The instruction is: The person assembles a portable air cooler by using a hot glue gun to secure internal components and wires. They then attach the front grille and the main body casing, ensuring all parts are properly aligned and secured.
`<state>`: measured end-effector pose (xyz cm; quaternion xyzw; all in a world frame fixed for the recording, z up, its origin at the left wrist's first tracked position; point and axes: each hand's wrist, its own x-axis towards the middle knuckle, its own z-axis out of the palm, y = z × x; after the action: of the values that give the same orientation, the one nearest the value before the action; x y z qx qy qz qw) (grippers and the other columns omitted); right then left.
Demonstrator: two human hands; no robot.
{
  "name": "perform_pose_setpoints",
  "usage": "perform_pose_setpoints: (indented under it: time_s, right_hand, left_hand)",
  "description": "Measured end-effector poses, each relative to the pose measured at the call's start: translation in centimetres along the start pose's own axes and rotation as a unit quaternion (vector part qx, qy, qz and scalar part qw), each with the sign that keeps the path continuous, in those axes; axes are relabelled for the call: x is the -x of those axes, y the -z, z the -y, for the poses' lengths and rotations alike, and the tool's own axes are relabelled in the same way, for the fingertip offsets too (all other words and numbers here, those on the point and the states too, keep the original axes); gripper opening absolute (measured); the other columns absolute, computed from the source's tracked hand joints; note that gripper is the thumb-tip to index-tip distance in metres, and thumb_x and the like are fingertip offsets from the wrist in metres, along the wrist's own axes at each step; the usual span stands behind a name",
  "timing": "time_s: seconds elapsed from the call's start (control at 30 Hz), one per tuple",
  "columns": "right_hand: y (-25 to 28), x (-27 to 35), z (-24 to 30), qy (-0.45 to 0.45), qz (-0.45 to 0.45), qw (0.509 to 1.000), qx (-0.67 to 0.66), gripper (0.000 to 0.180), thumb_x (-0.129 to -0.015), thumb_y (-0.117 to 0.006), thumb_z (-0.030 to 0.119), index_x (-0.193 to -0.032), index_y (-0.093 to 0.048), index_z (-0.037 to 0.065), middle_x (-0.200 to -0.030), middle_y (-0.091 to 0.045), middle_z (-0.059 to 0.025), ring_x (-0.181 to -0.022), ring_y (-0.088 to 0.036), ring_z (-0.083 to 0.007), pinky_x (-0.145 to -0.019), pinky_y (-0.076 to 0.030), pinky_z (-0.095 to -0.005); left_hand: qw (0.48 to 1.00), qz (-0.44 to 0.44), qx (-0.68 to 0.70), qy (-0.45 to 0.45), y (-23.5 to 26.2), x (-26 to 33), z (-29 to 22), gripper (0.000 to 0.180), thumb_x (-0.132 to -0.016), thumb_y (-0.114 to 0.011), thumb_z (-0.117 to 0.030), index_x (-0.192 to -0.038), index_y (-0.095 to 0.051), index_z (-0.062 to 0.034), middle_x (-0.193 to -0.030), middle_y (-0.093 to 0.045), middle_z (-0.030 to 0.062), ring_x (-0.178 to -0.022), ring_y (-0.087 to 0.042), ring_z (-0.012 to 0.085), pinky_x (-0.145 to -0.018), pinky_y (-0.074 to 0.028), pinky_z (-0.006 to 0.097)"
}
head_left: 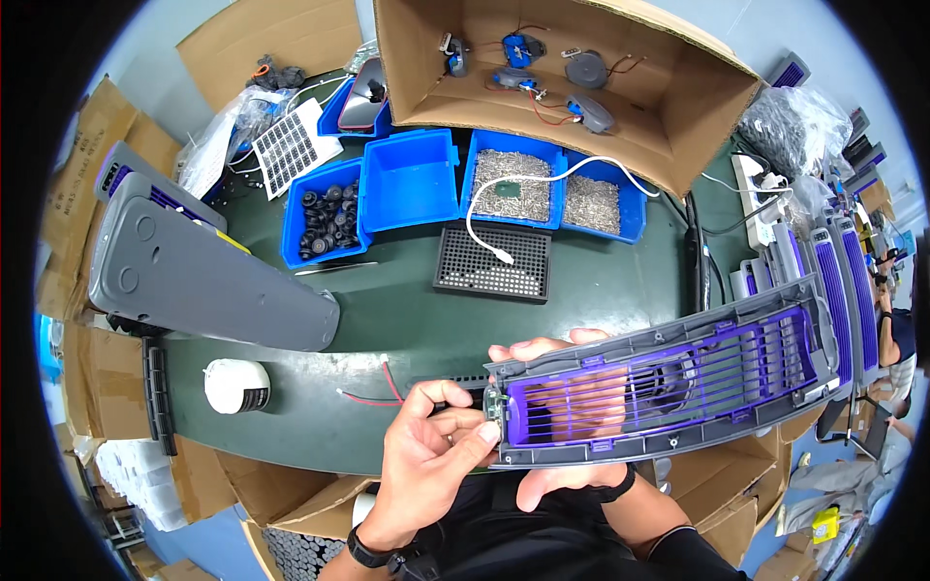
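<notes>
Grille panel: long grey plastic housing with purple slatted grille, held in the lower right of the frame, above the green table.
Long axis: runs from lower centre up toward the right edge, tilted slightly upward at its right end.
Direction from hands: the panel stretches away to the right of both hands; its near, left end sits at the fingertips.
Left hand: at lower centre, thumb and fingers pinched together on the panel's left end, where a small pale part shows; what exactly it pinches is too small to tell.
Right hand: clamped on the panel from behind, fingers showing through the purple slats and above the top edge, thumb below the lower rim.
Nearer hand: both touch the panel; the right carries it, the left works only its end.
Look of the panel: grey rim, purple horizontal bars, a dark round fan shape behind the bars right of centre.
Nearby: red wire on the table just left of the left hand; white round tape roll farther left; large grey plastic cover at left; blue bins and black perforated tray above.
</notes>
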<state>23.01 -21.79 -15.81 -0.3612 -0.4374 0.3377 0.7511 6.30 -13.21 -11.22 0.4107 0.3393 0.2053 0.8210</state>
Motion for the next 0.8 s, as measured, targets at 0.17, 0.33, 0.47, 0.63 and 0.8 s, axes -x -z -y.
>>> perform_pose_setpoints:
  time_s: [0.17, 0.33, 0.47, 0.63, 0.8]
  right_hand:
    - [0.1, 0.0, 0.1, 0.008, 0.007, 0.999, 0.037, 0.140, -0.055, -0.103, 0.048, -0.154, -0.016, 0.002, -0.144, -0.053, -0.0203, -0.138, -0.054, -0.0359, -0.119, -0.039, -0.0495]
    - [0.5, -0.4, 0.0, 0.024, 0.024, 0.992, 0.120, 0.139, -0.053, -0.104, 0.048, -0.151, -0.019, 0.000, -0.142, -0.055, -0.0192, -0.137, -0.055, -0.0344, -0.118, -0.040, -0.0490]
    - [0.7, -0.5, -0.2, 0.040, 0.057, 0.988, 0.139, 0.142, -0.056, -0.103, 0.048, -0.156, -0.013, 0.004, -0.145, -0.051, -0.0209, -0.136, -0.055, -0.0414, -0.114, -0.046, -0.0550]
    - [0.1, -0.5, -0.4, 0.034, 0.019, 0.994, 0.099, 0.137, -0.055, -0.105, 0.046, -0.152, -0.019, 0.002, -0.143, -0.055, -0.0191, -0.135, -0.057, -0.0359, -0.116, -0.043, -0.0507]
    - [-0.1, -0.5, -0.4, 0.027, 0.003, 0.996, 0.088, 0.135, -0.053, -0.106, 0.043, -0.150, -0.023, 0.000, -0.142, -0.057, -0.0181, -0.136, -0.057, -0.0332, -0.117, -0.043, -0.0481]
  left_hand:
    - [0.961, -0.031, -0.244, -0.125, 0.0, 2.4, -1.5, 0.027, -0.095, -0.076, -0.001, -0.117, -0.061, 0.0018, -0.111, -0.075, 0.0148, -0.100, -0.074, 0.0179, -0.084, -0.062, 0.030]
    - [0.931, -0.227, -0.239, -0.159, 2.4, 3.6, -3.1, 0.019, -0.091, -0.079, 0.001, -0.103, -0.065, 0.0018, -0.094, -0.074, 0.0089, -0.085, -0.071, 0.0128, -0.077, -0.058, 0.027]
    - [0.925, -0.237, -0.188, -0.230, 3.1, 1.4, -2.8, 0.022, -0.101, -0.068, -0.006, -0.120, -0.062, 0.0016, -0.110, -0.072, 0.0118, -0.104, -0.069, 0.0171, -0.082, -0.058, 0.030]
    - [0.946, -0.182, -0.162, -0.212, 2.8, 0.2, -2.7, 0.031, -0.101, -0.068, -0.006, -0.130, -0.058, -0.0008, -0.118, -0.071, 0.0129, -0.112, -0.067, 0.0179, -0.091, -0.056, 0.032]
    - [0.954, -0.157, -0.182, -0.179, 2.5, -1.1, -2.4, 0.041, -0.098, -0.071, -0.004, -0.136, -0.054, -0.0032, -0.116, -0.072, 0.0125, -0.112, -0.065, 0.0156, -0.091, -0.054, 0.030]
